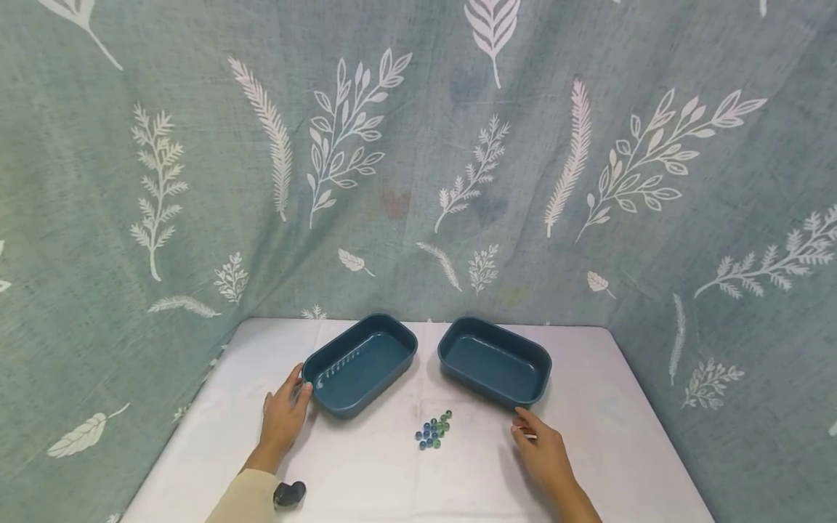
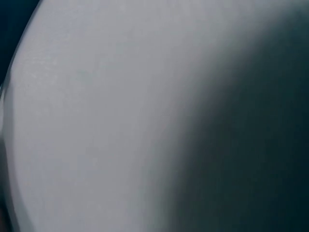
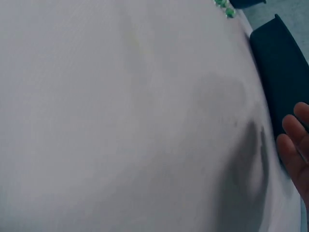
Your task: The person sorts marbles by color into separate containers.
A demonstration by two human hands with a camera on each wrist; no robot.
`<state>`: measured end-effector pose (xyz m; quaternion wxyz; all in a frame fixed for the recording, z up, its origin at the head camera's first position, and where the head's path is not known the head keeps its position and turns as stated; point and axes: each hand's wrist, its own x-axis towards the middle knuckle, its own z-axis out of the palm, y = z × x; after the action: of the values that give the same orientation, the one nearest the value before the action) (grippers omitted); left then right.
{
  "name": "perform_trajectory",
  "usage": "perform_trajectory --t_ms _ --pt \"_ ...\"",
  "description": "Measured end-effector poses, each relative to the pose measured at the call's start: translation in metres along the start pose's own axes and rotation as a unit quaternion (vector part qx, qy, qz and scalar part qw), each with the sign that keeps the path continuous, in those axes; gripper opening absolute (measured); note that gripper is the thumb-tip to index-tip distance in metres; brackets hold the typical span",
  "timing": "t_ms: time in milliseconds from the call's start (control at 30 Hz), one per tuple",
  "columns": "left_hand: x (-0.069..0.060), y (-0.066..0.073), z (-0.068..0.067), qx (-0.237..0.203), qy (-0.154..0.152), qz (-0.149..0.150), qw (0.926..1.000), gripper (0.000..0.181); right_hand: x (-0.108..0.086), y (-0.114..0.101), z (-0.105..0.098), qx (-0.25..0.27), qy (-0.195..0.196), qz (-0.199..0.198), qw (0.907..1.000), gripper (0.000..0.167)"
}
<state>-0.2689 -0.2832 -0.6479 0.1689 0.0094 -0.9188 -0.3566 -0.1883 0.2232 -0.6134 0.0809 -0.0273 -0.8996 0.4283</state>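
Observation:
Two dark teal trays stand at the back of a white-covered table. My left hand (image 1: 284, 418) touches the outer left end of the left tray (image 1: 353, 392), fingers and thumb spread at its rim. At the front right corner of the right tray (image 1: 493, 370), my right hand (image 1: 544, 452) has its fingertips close to or touching the wall, fingers loosely bent. The right wrist view shows those fingers (image 3: 293, 150) beside the tray (image 3: 277, 72). Blue marbles (image 1: 427, 434) and green marbles (image 1: 446, 427) lie grouped in front of the trays. Both trays hold nothing visible.
The white tablecloth (image 1: 366, 479) covers the table. A green-grey curtain (image 1: 418, 181) with white leaf prints hangs behind it and on both sides. A small black object (image 1: 290, 494) is at the left wrist. Blurred dark shade fills the right of the left wrist view.

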Motion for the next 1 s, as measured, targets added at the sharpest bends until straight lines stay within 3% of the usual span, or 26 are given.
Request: perform_trajectory --t_ms 133,267,400,600,800,1000 --pt "-0.002 -0.003 0.001 0.021 0.01 0.003 0.9997 0.059 0.007 -0.005 0.011 0.112 -0.039 0.037 0.9923 0.04" --pt "-0.002 0.001 0.0 0.034 0.021 0.015 0.9991 0.056 0.014 -0.012 0.022 0.253 -0.084 0.058 0.9621 0.043" --pt "0.0 0.004 0.002 0.042 0.022 0.033 0.9983 0.056 0.024 -0.016 0.034 0.301 -0.114 0.071 0.9441 0.04" --pt "-0.001 -0.003 0.006 0.067 0.034 0.032 0.9967 0.055 0.036 -0.024 0.054 0.284 -0.161 0.078 0.9419 0.037" --pt "0.003 0.002 0.008 0.061 0.032 0.036 0.997 0.056 0.048 -0.033 0.061 0.255 -0.179 0.066 0.9481 0.033" --pt "-0.002 0.007 0.008 0.069 0.025 0.026 0.997 0.056 0.052 -0.035 0.066 0.18 -0.206 0.053 0.9604 0.027"
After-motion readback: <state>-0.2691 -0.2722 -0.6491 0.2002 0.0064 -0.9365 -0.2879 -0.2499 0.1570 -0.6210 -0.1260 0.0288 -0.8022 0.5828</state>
